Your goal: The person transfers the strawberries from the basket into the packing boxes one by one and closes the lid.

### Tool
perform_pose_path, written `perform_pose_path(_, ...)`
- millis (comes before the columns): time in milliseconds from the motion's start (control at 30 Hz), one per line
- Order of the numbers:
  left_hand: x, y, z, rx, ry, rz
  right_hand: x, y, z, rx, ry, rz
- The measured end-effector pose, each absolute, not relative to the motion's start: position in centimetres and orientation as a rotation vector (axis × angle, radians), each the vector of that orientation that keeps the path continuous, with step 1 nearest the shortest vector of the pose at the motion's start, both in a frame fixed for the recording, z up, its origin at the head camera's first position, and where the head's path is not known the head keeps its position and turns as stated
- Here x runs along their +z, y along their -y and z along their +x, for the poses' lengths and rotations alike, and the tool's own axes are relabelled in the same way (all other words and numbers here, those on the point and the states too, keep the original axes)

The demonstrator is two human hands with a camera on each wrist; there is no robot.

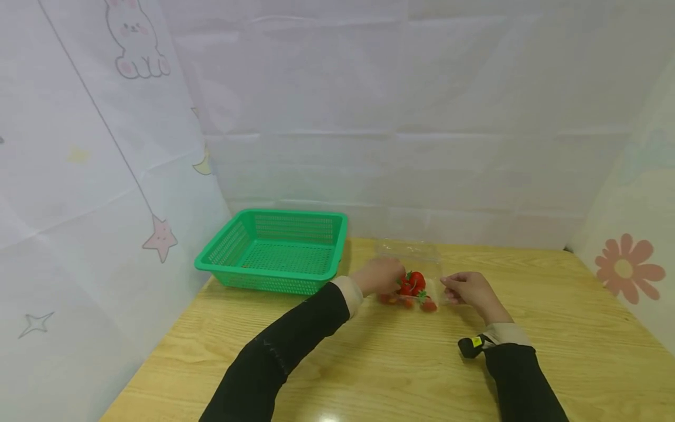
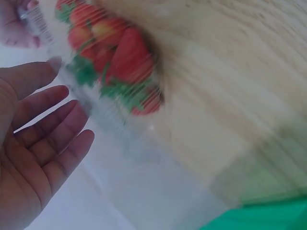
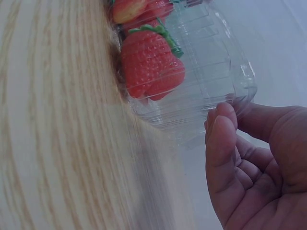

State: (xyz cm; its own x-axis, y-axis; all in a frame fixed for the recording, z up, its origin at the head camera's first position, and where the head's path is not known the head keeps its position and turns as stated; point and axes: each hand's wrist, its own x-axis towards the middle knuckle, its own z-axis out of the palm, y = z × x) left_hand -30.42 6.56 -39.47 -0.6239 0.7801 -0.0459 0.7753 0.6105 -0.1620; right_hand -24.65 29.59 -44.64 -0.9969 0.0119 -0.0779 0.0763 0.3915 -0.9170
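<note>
A clear plastic box (image 3: 206, 72) holding several red strawberries (image 1: 416, 280) with green leaves stands on the table, its transparent lid (image 1: 406, 250) folded back behind it. My right hand (image 1: 469, 288) pinches the box's right rim between thumb and fingers, as the right wrist view shows up close. At the box's left side, my left hand (image 1: 381, 275) reaches over the strawberries. In the left wrist view its fingers (image 2: 57, 129) are spread and loosely bent beside the box, with nothing between them and the thumb.
A green plastic basket (image 1: 274, 282) with slotted walls stands left of the box, near the back of the wooden table (image 1: 390, 375). White printed sheets (image 1: 401, 135) hang close behind the table and along both sides.
</note>
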Motion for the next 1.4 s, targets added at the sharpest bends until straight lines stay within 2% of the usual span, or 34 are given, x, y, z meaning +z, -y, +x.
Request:
perform_pose_path(267, -36.0, -2.6, -29.8, 0.072, 2.832, -1.274, -44.5, -29.6, -24.6, -1.686, -2.582, 0.080)
perform_pose_path(633, -31.7, 6.0, -29.9, 0.024, 2.778, -1.070, -44.9, -30.0, -24.6, -1.685, -2.574, 0.112)
perform_pose_path(1100, -34.0, 17.6, -33.4, -0.188, 2.968, -0.725, -44.6, -29.8, -24.7, -1.673, -2.583, 0.092)
perform_pose_path(1400, -35.4, 21.5, -34.8, -0.249, 3.219, -0.530, -44.8, -29.4, -24.7, -1.687, -2.581, 0.110)
